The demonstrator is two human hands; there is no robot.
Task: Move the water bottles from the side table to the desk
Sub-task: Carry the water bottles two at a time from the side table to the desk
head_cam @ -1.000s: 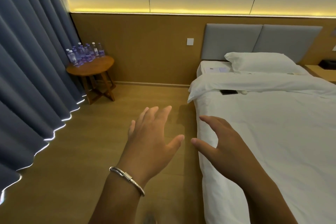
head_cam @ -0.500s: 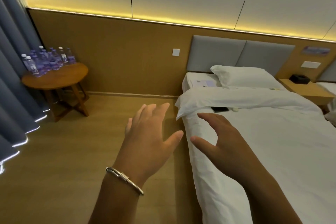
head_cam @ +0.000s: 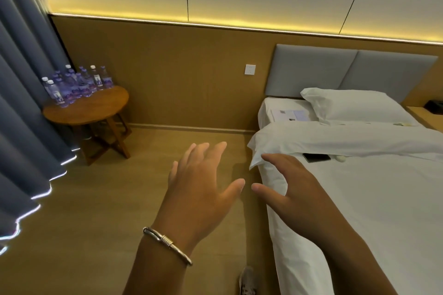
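I have both hands raised in front of me, palms down and away, backs toward the camera. My left hand (head_cam: 201, 189) is spread over the wooden floor (head_cam: 96, 223), fingers straight and fanned, thumb stretched toward the right; its grip is released and holds nothing. A silver bracelet (head_cam: 167, 244) circles that wrist. My right hand (head_cam: 294, 196) hangs over the near edge of the bed (head_cam: 359, 199), fingers loosely bent and apart, thumb pointing left so the two thumb tips are near each other without touching. That grip is released as well, with nothing in it. Both forearms run up from the bottom of the frame, the right one angled in from the lower right.

The water bottles (head_cam: 76, 84) stand upright in a tight cluster on the far part of the round wooden surface (head_cam: 88, 108), which sits in the corner beside the blue curtain (head_cam: 21, 103), well apart from both hands. On the bed lie a white pillow (head_cam: 347, 105), a dark phone (head_cam: 316, 157) and a paper sheet (head_cam: 290, 115). The toe of a shoe (head_cam: 247, 280) shows on the floor below my hands.
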